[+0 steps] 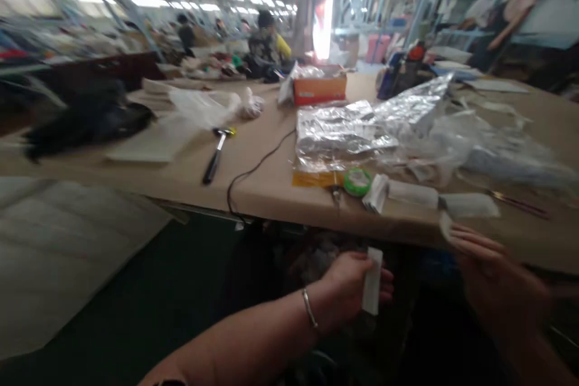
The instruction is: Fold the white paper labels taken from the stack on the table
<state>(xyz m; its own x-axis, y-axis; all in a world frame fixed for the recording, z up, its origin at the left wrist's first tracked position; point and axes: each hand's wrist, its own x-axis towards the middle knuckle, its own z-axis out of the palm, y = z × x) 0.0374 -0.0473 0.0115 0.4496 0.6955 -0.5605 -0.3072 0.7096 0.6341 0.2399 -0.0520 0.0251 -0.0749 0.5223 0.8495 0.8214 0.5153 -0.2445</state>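
My left hand (346,280), with a bracelet at the wrist, is in front of the table edge. Its thumb and fingers close on a narrow white strip (371,289) that stands nearly upright. My right hand (493,268) is at the table edge on the right, blurred, its fingers pressed together on a small whitish piece (445,227). Just behind the right fingers lie flat white strips (470,205), and a white stack (414,194) is to their left. A folded white bundle (376,194) rests beside a green tape roll (357,181).
A hammer (216,157) and a black cord (257,166) lie on the brown table (271,193). Silver foil packaging (344,132) and clear plastic (511,151) spread behind the strips. An orange box (320,87) stands farther back. Other people (269,42) are in the background.
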